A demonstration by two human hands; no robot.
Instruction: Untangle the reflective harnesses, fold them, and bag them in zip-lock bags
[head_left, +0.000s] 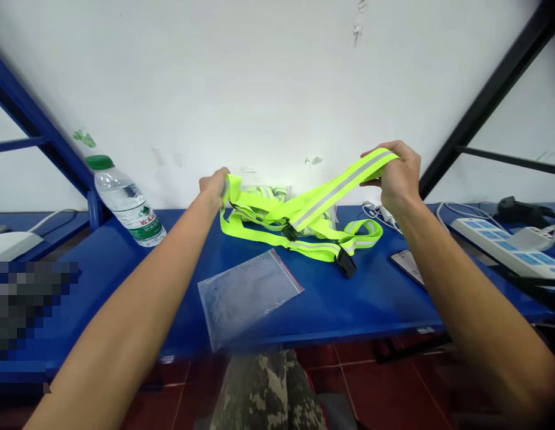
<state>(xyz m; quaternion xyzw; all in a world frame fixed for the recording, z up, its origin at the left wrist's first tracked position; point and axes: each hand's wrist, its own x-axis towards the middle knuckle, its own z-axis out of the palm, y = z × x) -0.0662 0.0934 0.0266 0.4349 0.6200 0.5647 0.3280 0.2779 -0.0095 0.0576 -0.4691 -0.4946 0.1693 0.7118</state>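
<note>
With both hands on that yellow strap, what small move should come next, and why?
Probably the right hand should draw its part of the yellow strap gently away from the left hand. Both hands hold it up, but more webbing lies looped below on the blue table, so a slow pull might help straighten it.

I watch through one camera worn on the person's head, facing forward and down across the blue tabletop [344,307] to the white wall [259,83], wide and near, with left fingers [220,173] and right fingers [396,145] around mid-height.
</note>
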